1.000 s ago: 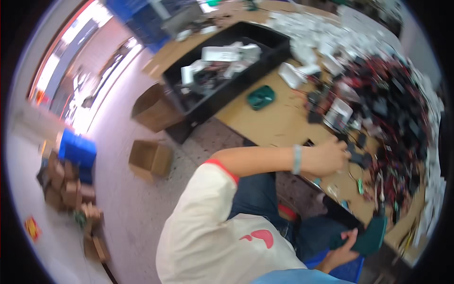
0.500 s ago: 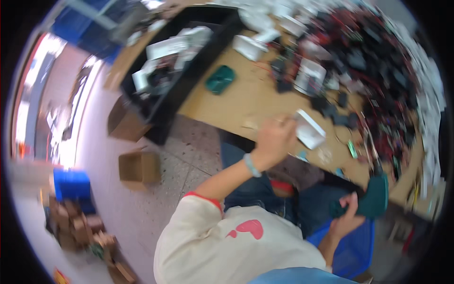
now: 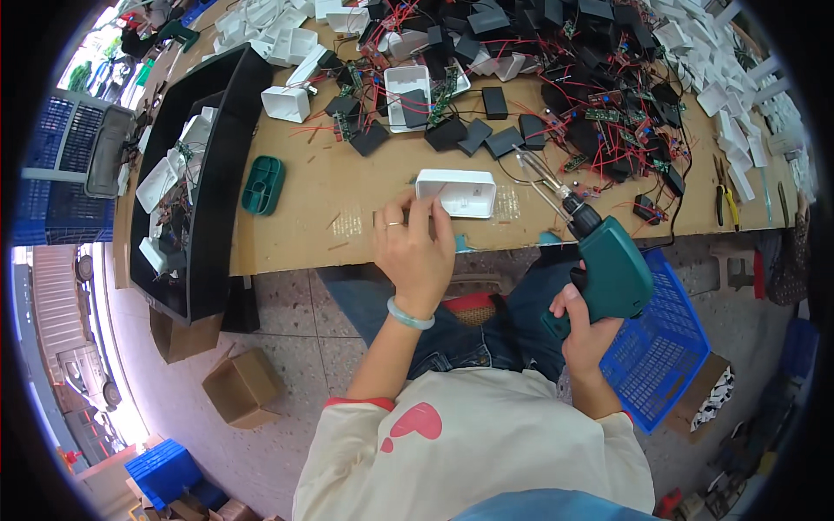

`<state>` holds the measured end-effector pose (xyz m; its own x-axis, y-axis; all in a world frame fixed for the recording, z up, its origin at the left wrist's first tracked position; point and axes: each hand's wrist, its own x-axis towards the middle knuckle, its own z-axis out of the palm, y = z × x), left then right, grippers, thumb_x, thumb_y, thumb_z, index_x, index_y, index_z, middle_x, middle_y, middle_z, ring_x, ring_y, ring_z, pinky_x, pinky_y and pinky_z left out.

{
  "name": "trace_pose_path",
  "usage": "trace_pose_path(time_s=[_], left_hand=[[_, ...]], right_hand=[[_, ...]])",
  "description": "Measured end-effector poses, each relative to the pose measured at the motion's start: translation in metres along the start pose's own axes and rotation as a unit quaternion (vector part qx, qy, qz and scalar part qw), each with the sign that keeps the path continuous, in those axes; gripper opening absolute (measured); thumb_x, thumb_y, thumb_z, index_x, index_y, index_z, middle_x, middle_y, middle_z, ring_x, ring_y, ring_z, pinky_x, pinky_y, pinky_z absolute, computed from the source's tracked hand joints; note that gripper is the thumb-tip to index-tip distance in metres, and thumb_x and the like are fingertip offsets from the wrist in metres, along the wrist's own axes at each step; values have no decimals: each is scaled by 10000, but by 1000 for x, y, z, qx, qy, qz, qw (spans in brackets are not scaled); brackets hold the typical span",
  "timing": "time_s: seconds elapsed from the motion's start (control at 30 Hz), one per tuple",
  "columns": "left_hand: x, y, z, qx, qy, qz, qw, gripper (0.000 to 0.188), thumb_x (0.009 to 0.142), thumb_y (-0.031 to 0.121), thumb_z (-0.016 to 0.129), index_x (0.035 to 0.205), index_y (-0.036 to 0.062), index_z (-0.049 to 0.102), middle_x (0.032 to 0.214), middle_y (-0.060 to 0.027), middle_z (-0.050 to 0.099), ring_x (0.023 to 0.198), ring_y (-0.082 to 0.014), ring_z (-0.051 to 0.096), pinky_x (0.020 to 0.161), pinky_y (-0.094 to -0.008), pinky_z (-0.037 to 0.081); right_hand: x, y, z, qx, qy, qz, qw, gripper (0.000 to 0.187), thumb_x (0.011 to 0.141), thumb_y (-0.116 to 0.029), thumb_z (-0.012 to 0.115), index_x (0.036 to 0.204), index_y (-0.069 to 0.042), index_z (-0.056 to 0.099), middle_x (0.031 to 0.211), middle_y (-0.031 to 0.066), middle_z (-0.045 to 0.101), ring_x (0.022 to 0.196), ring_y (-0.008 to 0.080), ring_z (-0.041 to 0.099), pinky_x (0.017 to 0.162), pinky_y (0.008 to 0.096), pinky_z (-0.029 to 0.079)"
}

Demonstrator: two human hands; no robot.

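Observation:
My right hand (image 3: 589, 330) is wrapped round the handle of a dark green cordless drill (image 3: 618, 265). The drill's long bit points up and left over the table. At the table's near edge, my left hand (image 3: 415, 252) has its bent fingers and thumb at the left corner of a white plastic case (image 3: 473, 200), gripping it. The case stands open on the cardboard surface, its hollow inside showing. Farther left on the table lies a green compartment tray (image 3: 262, 186).
A black bin (image 3: 217, 165) with white cases stands left. Black battery-like blocks (image 3: 495, 102), red wires and circuit boards pile up at the back, with white cases (image 3: 708, 65) at right. Pliers (image 3: 726, 198) lie right. A blue basket (image 3: 660, 356) and cardboard box (image 3: 241, 388) stand below.
The view has swung round and steadied. The white case, tilted at my left hand earlier, now sits level on the table. The drill stays in my right hand, now pointing up-left over the table.

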<state>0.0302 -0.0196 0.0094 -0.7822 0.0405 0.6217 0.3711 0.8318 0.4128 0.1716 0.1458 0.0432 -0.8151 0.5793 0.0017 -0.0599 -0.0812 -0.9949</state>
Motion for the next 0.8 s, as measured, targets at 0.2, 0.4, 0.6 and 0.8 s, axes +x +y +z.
trace_pose_path(time_s=[0.2, 0.4, 0.6, 0.8], left_hand=[[7, 5, -26, 0, 11, 94, 996, 93, 835, 71, 740, 905, 40, 689, 972, -109, 664, 869, -268, 640, 731, -356, 507], [21, -11, -42, -169, -86, 41, 981, 107, 849, -12, 726, 930, 47, 687, 870, -88, 609, 647, -195, 603, 558, -308, 467], [49, -11, -29, -143, -137, 132, 971, 109, 814, 45, 751, 891, 69, 678, 979, -112, 614, 906, -254, 639, 696, -367, 494], [38, -17, -5, -109, -167, 224, 954, 115, 807, 74, 718, 867, 28, 631, 1232, -123, 634, 1176, -341, 586, 954, -444, 464]], right_hand=[[-10, 12, -11, -40, -34, -22, 998, 340, 903, 79, 585, 1234, 73, 511, 830, 104, 604, 609, 143, 570, 569, 307, 514], [-10, 9, -15, -56, -26, -29, 998, 315, 910, 84, 584, 1216, 64, 515, 817, 97, 601, 611, 139, 569, 571, 303, 513], [-20, 10, -12, -61, -10, -24, 998, 300, 909, 90, 594, 1200, 57, 533, 808, 94, 606, 615, 137, 572, 577, 302, 516], [-31, 18, -12, -77, -3, -17, 997, 297, 892, 99, 626, 1177, 57, 553, 832, 99, 627, 622, 134, 585, 571, 293, 518]])
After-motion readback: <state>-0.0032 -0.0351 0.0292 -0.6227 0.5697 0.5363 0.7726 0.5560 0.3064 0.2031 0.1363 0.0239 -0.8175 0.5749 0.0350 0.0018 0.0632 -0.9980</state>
